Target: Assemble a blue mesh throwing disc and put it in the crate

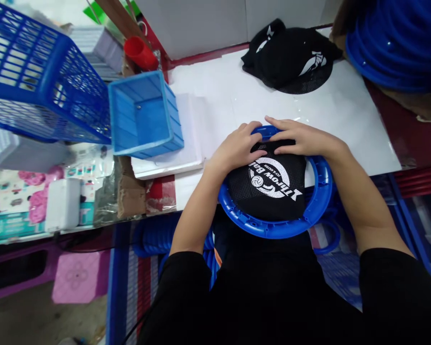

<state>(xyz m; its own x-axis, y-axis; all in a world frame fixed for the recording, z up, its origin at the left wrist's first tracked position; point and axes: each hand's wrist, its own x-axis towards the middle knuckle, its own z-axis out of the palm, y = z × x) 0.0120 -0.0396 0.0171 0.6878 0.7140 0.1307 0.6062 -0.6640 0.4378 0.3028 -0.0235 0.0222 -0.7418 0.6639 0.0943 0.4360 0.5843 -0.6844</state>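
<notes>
Mesh cloth (269,189), black with a white ball logo, lay draped over the blue plastic ring (318,201) that I had resting at the near edge of the bench (345,120), part of the ring overhanging toward my lap. My left hand (237,148) pressed down on the cloth's far left part, fingers bent over the ring's far rim; my right hand (301,139) lay flat beside it, fingertips nearly meeting the left's, pinning the cloth's upper hem against the same rim. Neither hand was clenched; both were pressing, not gripping. To do this well, I judged that the hem had to be kept taut and centred on the rim, pressure even from both hands, so the logo sat square and the mesh did not bunch. More black mesh pieces (290,57) lay at the far edge, a stack of blue rings (398,43) at the far right corner, and a small blue bin (143,115) toward the left.
</notes>
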